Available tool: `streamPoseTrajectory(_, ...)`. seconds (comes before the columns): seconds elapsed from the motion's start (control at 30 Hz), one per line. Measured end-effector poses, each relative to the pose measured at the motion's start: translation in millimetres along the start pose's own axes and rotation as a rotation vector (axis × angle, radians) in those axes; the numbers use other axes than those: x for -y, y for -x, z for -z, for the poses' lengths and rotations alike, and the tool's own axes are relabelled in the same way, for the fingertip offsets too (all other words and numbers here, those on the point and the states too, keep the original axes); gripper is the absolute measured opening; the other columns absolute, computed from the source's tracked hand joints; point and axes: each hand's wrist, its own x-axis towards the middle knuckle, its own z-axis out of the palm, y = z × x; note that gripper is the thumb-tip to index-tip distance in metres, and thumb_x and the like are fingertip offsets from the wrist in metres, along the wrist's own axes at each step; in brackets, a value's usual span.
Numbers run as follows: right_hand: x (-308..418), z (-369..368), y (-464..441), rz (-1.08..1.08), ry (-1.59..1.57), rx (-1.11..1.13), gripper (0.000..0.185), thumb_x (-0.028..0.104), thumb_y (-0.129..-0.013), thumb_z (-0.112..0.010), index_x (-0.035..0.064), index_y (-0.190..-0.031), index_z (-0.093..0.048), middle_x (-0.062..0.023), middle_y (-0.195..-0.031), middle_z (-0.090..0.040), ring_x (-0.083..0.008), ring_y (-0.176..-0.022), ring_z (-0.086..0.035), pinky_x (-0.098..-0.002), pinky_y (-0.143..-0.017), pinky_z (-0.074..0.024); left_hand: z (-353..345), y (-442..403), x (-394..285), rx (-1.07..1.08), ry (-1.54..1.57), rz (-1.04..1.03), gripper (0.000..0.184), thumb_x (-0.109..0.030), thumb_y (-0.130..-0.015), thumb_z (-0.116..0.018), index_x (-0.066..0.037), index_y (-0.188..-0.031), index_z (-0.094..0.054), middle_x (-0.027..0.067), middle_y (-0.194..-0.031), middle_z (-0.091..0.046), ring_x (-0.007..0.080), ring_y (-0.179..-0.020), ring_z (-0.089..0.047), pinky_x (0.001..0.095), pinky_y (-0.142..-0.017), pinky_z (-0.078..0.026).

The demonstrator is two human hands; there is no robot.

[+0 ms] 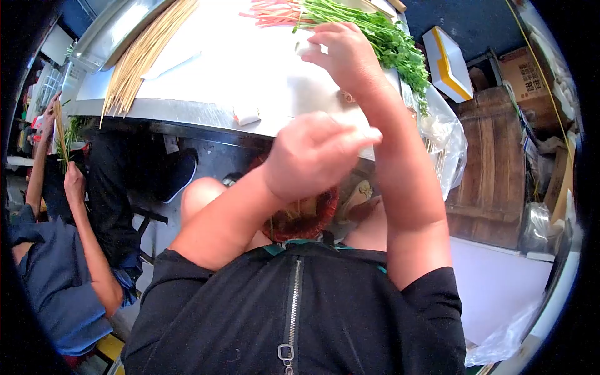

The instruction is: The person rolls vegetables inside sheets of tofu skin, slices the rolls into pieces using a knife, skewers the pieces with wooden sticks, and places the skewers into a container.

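My left hand [315,153] is in front of the table edge, fingers curled closed and blurred by motion. What it holds, if anything, cannot be made out. My right hand [344,53] reaches over the white tabletop [219,69], thumb and fingers pinched around a small whitish piece [305,46] that is partly hidden. Just beyond it lie green leafy herbs [387,37] that look like coriander, beside pink-red strips [273,12]. A small white roll [247,116] with a reddish end rests near the front edge. Another small roll [347,96] shows partly beside my right forearm.
Thin wooden skewers [140,62] lie at the left next to a metal tray [119,31]. A red basket [306,219] sits between my knees. A clear plastic bag [447,144] hangs at the right. Further left, a co-worker's hands [74,181] hold skewers with greens.
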Motion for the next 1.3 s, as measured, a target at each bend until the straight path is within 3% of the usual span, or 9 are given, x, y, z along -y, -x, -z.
streamPoseTrajectory(0.1, -8.3, -0.3, 19.9, 0.135, 0.126, 0.059, 0.023, 0.029, -0.075, -0.076, 0.0132, -0.092, -0.076, -0.0066, -0.111, -0.069, -0.0280, -0.114, -0.058, -0.0402, -0.099, -0.0447, 15.2, -12.9, 14.1, -0.104, -0.039, 0.194, 0.018, 0.003, -0.086, -0.068, -0.003, -0.103, -0.069, 0.0066, -0.086, -0.064, 0.0152, -0.070, -0.060, 0.0271, -0.063, -0.051)
streamPoseTrajectory(0.17, 11.7, 2.1, 37.2, 0.026, 0.174, 0.088, 0.028, 0.028, -0.079, -0.074, 0.0142, -0.103, -0.073, -0.0047, -0.128, -0.062, -0.0258, -0.129, -0.047, -0.0438, -0.104, -0.0399, 23.6, -16.9, 19.6, -0.216, -0.118, 0.371, 0.014, 0.003, -0.091, -0.065, -0.001, -0.104, -0.067, 0.0034, -0.086, -0.062, 0.0086, -0.070, -0.055, 0.0226, -0.064, -0.048)
streamPoseTrajectory(0.3, 27.0, 2.4, 71.4, 0.103, 0.137, -0.015, 0.021, 0.023, -0.084, -0.067, 0.0155, -0.103, -0.071, -0.0031, -0.122, -0.065, -0.0264, -0.126, -0.051, -0.0432, -0.105, -0.0397, 29.2, -14.8, 37.3, -0.320, -0.078, 0.415, 0.017, -0.001, -0.091, -0.065, -0.004, -0.107, -0.069, 0.0087, -0.089, -0.064, 0.0114, -0.068, -0.056, 0.0242, -0.062, -0.048)
streamPoseTrajectory(0.43, 36.0, 4.2, 97.0, 0.154, 0.088, -0.006, 0.018, 0.016, -0.084, -0.060, 0.0147, -0.099, -0.070, -0.0019, -0.117, -0.067, -0.0259, -0.121, -0.056, -0.0433, -0.104, -0.0404, 27.1, -6.3, 43.0, -0.051, -0.070, 0.580, 0.018, -0.008, -0.093, -0.064, -0.002, -0.109, -0.068, 0.0144, -0.096, -0.067, 0.0253, -0.083, -0.065, 0.0322, -0.075, -0.052)
streamPoseTrajectory(0.5, 42.6, 8.9, 105.9, 0.152, 0.005, -0.043, 0.017, 0.014, -0.082, -0.060, 0.0125, -0.096, -0.069, -0.0015, -0.114, -0.067, -0.0249, -0.118, -0.058, -0.0432, -0.102, -0.0424, 25.0, 1.6, 45.1, 0.279, -0.209, 0.526, 0.024, -0.016, -0.094, -0.062, -0.002, -0.113, -0.067, 0.0195, -0.099, -0.067, 0.0350, -0.093, -0.065, 0.0385, -0.083, -0.053)
streamPoseTrajectory(0.57, 45.0, 10.4, 111.8, 0.192, -0.055, -0.112, 0.016, 0.010, -0.080, -0.062, 0.0110, -0.095, -0.069, -0.0035, -0.103, -0.069, -0.0266, -0.107, -0.063, -0.0416, -0.094, -0.0473, 22.6, 6.8, 42.2, 0.333, -0.225, 0.536, 0.027, -0.017, -0.095, -0.062, 0.000, -0.115, -0.066, 0.0214, -0.101, -0.067, 0.0362, -0.090, -0.065, 0.0400, -0.080, -0.052)
streamPoseTrajectory(0.63, 40.6, 3.2, 112.5, 0.128, -0.190, -0.149, 0.017, 0.009, -0.079, -0.064, 0.0098, -0.095, -0.069, -0.0050, -0.097, -0.070, -0.0278, -0.100, -0.064, -0.0407, -0.090, -0.0490, 24.3, 4.0, 34.9, 0.658, -0.355, 0.615, 0.027, -0.017, -0.093, -0.063, 0.001, -0.112, -0.066, 0.0214, -0.100, -0.067, 0.0365, -0.091, -0.065, 0.0408, -0.081, -0.052)
streamPoseTrajectory(0.77, 40.9, -2.6, 107.9, -0.005, -0.339, -0.317, 0.021, 0.007, -0.077, -0.069, 0.0069, -0.098, -0.069, -0.0087, -0.085, -0.069, -0.0298, -0.088, -0.066, -0.0393, -0.082, -0.0517, 23.9, 3.8, 23.8, 0.567, -0.304, 0.552, 0.012, -0.014, -0.089, -0.062, -0.004, -0.095, -0.063, 0.0173, -0.090, -0.065, 0.0376, -0.086, -0.064, 0.0466, -0.075, -0.051)
streamPoseTrajectory(1.3, 49.8, 10.1, 124.6, -0.012, -0.367, -0.108, 0.046, 0.008, -0.073, -0.075, 0.0078, -0.118, -0.061, -0.0084, -0.094, -0.068, -0.0284, -0.093, -0.063, -0.0386, -0.086, -0.0495, 32.9, 6.5, 13.5, 0.608, -0.156, 0.684, 0.016, -0.011, -0.081, -0.074, 0.000, -0.092, -0.070, 0.0166, -0.083, -0.067, 0.0267, -0.073, -0.066, 0.0350, -0.068, -0.051)
